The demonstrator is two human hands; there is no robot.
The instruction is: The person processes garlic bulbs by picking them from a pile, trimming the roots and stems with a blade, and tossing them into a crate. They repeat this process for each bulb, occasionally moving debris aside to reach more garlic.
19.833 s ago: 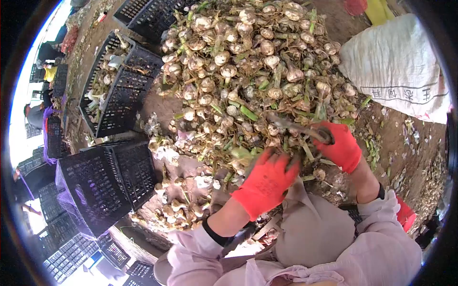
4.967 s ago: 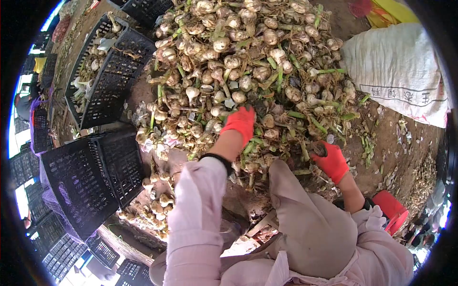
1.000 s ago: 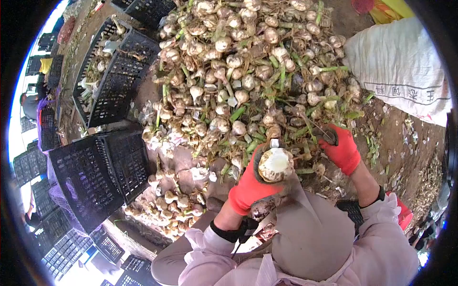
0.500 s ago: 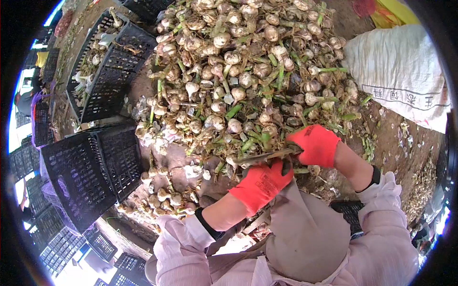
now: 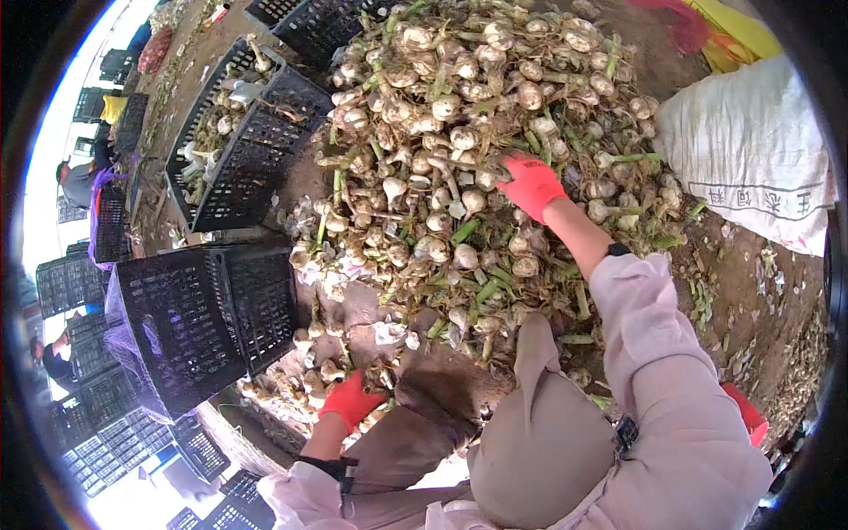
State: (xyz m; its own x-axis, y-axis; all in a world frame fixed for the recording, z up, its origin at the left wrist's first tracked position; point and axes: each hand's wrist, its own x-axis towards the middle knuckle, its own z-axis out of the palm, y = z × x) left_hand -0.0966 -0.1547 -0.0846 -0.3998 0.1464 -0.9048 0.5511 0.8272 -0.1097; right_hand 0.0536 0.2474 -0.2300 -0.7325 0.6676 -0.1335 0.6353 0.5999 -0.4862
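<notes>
My right hand (image 5: pixel 533 187), in a red glove, is over the big heap of garlic bulbs (image 5: pixel 424 168) with stalks. Its fingers are closed around a thin, brownish knife (image 5: pixel 464 164) that points left across the bulbs. Down on the left, my left hand (image 5: pixel 352 401), also red-gloved, reaches to a smaller group of garlic bulbs (image 5: pixel 311 382) on the ground. Its fingertips are partly hidden among them, and whether a bulb is in its grasp does not show.
Black plastic crates stand on the left: one holds garlic (image 5: pixel 256 132), and another crate (image 5: pixel 181 318) is nearer. A white woven sack (image 5: pixel 746 141) lies at the right. My knee (image 5: pixel 548 424) rises in front of the heap. Other people and stacked crates are at the far left.
My hands were together at the heap's near edge with the knife between them. The left has moved down-left to the smaller group; the right has moved up over the heap with the knife.
</notes>
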